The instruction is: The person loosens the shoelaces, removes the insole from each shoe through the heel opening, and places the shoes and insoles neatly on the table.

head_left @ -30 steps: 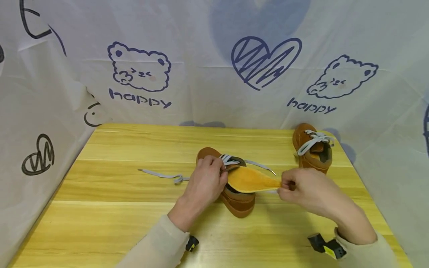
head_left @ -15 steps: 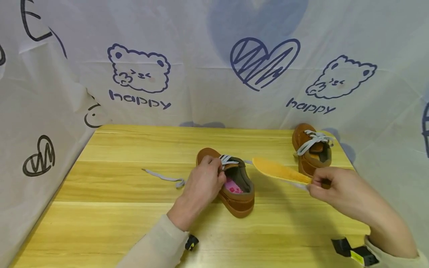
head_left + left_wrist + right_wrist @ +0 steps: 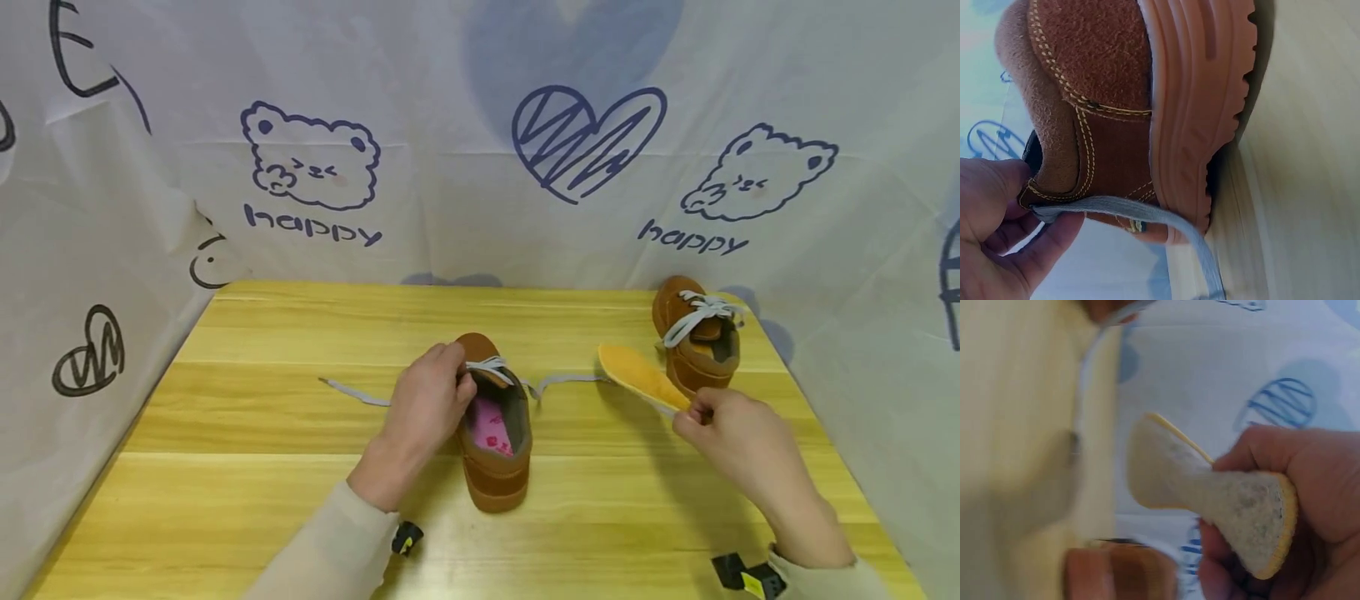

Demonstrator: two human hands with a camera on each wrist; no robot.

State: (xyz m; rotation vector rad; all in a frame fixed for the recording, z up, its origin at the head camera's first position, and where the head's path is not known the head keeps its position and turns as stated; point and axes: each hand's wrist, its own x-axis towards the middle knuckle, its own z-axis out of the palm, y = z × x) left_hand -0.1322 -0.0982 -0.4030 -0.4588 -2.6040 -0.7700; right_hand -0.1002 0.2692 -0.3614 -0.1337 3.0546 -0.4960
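A brown suede shoe (image 3: pixel 495 483) with a pink patterned inner sole (image 3: pixel 491 427) stands mid-table, its toe toward the back. My left hand (image 3: pixel 420 408) grips the shoe by the lace-side edge of its opening; in the left wrist view thumb and fingers pinch that edge beside a grey lace (image 3: pixel 1129 205). A yellow insole (image 3: pixel 641 375) is pinched at one end by my right hand (image 3: pixel 738 442), held up over the table right of the shoe. The right wrist view shows its pale grey underside, bent between the fingers.
A second brown shoe (image 3: pixel 701 367) with tied white laces stands at the back right, close behind the insole. The first shoe's loose laces trail left and right on the wooden table (image 3: pixel 262 483). A printed white cloth (image 3: pixel 450 208) hangs behind.
The yellow insole came out of the shoe's opening and moved right with my right hand, then swung slightly back left. My left hand turned the shoe so its heel points more toward me.
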